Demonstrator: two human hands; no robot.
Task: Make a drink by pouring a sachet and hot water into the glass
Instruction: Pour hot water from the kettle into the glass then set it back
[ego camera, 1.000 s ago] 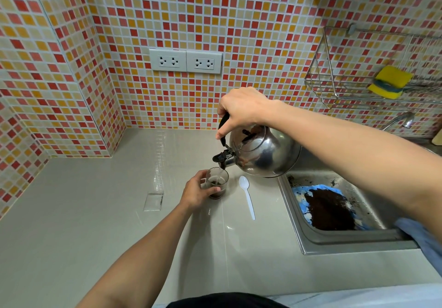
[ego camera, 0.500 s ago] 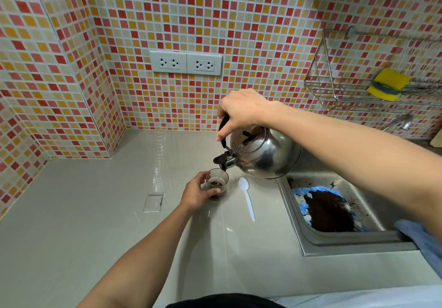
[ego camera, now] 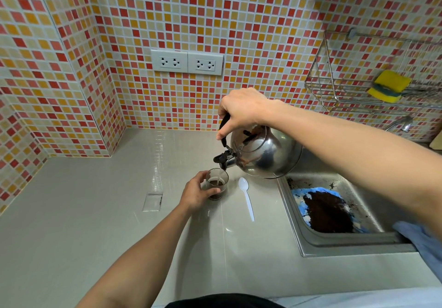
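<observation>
Head view: left hand (ego camera: 195,194) fingers (ego camera: 213,190) wrap glass (ego camera: 217,183) under kettle (ego camera: 263,154) spout.

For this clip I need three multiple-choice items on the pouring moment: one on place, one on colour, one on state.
1. Where does the white plastic spoon lie?
A. inside the glass
B. on the counter between glass and sink
C. in the wire rack

2. What colour is the top of the sponge in the wire rack?
A. yellow
B. pink
C. white

3. How is the kettle held?
A. upright on the counter
B. lying in the sink
C. tipped, spout over the glass

Key: 1 B, it rests on the counter right of the glass; 2 A, its top is yellow; 3 C, the right hand tilts it while the left hand steadies the glass.
</observation>
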